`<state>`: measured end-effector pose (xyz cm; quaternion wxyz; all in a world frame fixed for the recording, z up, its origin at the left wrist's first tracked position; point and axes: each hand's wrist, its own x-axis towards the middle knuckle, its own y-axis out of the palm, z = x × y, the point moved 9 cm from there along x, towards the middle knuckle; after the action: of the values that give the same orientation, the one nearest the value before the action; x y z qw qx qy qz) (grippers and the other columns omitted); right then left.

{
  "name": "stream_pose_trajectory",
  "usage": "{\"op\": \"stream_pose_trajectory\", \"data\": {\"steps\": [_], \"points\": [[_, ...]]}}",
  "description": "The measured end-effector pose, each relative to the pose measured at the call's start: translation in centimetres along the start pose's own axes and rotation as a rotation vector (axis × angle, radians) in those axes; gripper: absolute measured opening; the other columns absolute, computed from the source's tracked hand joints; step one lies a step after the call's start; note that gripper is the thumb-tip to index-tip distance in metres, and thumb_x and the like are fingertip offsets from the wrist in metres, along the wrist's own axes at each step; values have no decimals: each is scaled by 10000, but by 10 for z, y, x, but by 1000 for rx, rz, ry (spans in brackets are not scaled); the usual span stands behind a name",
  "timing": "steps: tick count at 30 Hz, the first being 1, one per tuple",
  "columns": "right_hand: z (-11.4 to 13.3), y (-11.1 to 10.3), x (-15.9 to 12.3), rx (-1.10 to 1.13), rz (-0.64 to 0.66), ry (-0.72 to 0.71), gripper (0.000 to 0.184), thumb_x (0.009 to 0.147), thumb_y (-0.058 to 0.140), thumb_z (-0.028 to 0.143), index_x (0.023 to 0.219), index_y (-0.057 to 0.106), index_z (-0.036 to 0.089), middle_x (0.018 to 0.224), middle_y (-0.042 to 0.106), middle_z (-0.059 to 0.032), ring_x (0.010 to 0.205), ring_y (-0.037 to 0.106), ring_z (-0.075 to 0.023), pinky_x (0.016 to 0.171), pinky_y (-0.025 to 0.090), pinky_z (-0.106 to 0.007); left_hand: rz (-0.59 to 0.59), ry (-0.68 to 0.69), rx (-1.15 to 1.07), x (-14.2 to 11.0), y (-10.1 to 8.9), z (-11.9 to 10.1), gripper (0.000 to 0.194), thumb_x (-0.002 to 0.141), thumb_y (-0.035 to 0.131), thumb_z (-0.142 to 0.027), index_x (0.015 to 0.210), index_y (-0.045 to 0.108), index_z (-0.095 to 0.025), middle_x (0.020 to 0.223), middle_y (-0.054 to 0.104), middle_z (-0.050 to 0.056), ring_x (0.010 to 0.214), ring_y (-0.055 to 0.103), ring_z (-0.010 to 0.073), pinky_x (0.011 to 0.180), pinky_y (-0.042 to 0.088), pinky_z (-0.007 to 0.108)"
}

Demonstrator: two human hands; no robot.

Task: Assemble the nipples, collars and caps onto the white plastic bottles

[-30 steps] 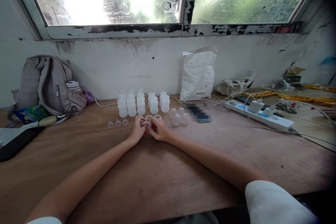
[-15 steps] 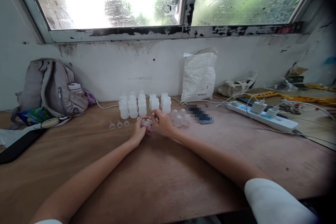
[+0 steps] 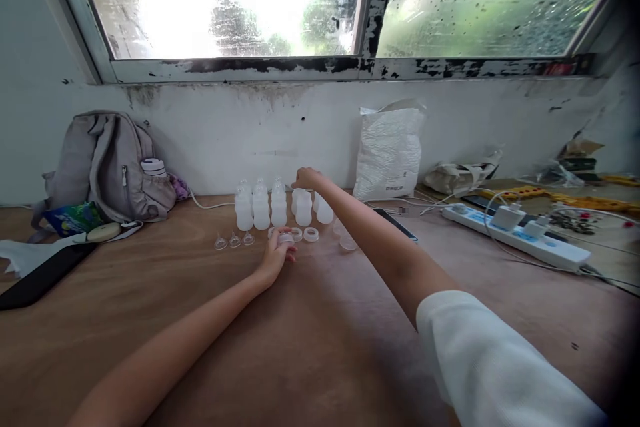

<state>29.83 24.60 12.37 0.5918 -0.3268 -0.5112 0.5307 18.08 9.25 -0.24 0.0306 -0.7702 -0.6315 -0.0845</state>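
Presently hands apart. Left hand (image 3: 275, 255) closed round a clear piece (image 3: 286, 238), low at the table (image 3: 300, 333), just beside the rings (image 3: 311, 238). Right hand (image 3: 307, 178) stretched over the short bottles (image 3: 303, 211), fingers curled; cannot tell whether they grip anything. Teated bottles (image 3: 261, 208) upright alongside. Three teats (image 3: 235, 240) lie leftward; caps (image 3: 349, 243) rightward, partly hidden by the right arm (image 3: 385, 240).

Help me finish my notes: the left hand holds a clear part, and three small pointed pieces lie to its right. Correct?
Not quite: the head view shows the three small pointed pieces to the left of the left hand, which holds a clear part.
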Motion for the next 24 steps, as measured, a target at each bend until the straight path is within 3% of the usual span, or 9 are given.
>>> {"op": "stream_pose_trajectory", "data": {"steps": [4, 7, 10, 14, 17, 19, 21, 24], "points": [[-1, 13, 8, -36, 89, 32, 297, 857, 451, 278, 1113, 469, 131, 1099, 506, -79, 915, 539, -165, 770, 459, -370, 23, 67, 41, -1, 2, -6, 313, 682, 510, -163, 990, 458, -198, 925, 497, 42, 745, 538, 119, 527, 462, 168], [1, 0, 8, -45, 60, 34, 286, 848, 464, 283, 1089, 489, 131, 1081, 518, -80, 907, 542, -169, 765, 460, -367, 2, 93, 40, -1, -1, -10, 220, 773, 454, -270, 979, 479, -198, 1011, 487, 61, 813, 538, 136, 574, 464, 185], [5, -35, 5, -41, -39, 6, 319, 760, 579, 286, 991, 534, 71, 986, 545, -122, 866, 540, -188, 736, 446, -344, -13, 90, 29, -1, -3, -12, 205, 820, 379, -290, 973, 487, -206, 1018, 485, 56, 824, 541, 135, 595, 465, 195], [13, -98, -14, -26, -204, -60, 343, 675, 638, 273, 944, 539, 84, 887, 551, -101, 822, 528, -190, 710, 425, -325, -58, 129, 37, -3, -7, -14, 305, 793, 458, -258, 1093, 415, -222, 978, 497, 53, 863, 533, 138, 693, 471, 235], [26, -147, -53, 75, -423, -176, 328, 706, 598, 302, 948, 533, 90, 784, 563, -64, 735, 526, -164, 672, 419, -317, -111, 176, -2, -4, -12, -15, 442, 763, 528, -261, 1157, 333, -221, 993, 504, 59, 893, 543, 135, 794, 447, 271], [34, -163, -89, 184, -521, -271, 314, 738, 568, 329, 942, 534, 92, 804, 574, -74, 671, 517, -141, 648, 418, -316, -129, 199, -44, -4, -14, -16, 520, 733, 574, -243, 1174, 301, -220, 994, 513, 56, 918, 546, 132, 846, 422, 283], [39, -156, -123, 210, -518, -327, 271, 764, 541, 359, 923, 544, 140, 834, 590, -65, 644, 519, -124, 621, 423, -286, -127, 190, -89, -3, -13, -15, 538, 713, 598, -224, 1168, 312, -206, 1001, 531, 63, 946, 547, 137, 874, 408, 293], [40, -111, -162, 317, -383, -392, 217, 753, 558, 350, 870, 568, 168, 806, 605, -67, 611, 535, -141, 557, 430, -278, -167, 140, -124, 0, -17, -12, 426, 726, 583, -258, 1102, 400, -177, 1013, 561, 83, 945, 559, 154, 847, 428, 296]]}}
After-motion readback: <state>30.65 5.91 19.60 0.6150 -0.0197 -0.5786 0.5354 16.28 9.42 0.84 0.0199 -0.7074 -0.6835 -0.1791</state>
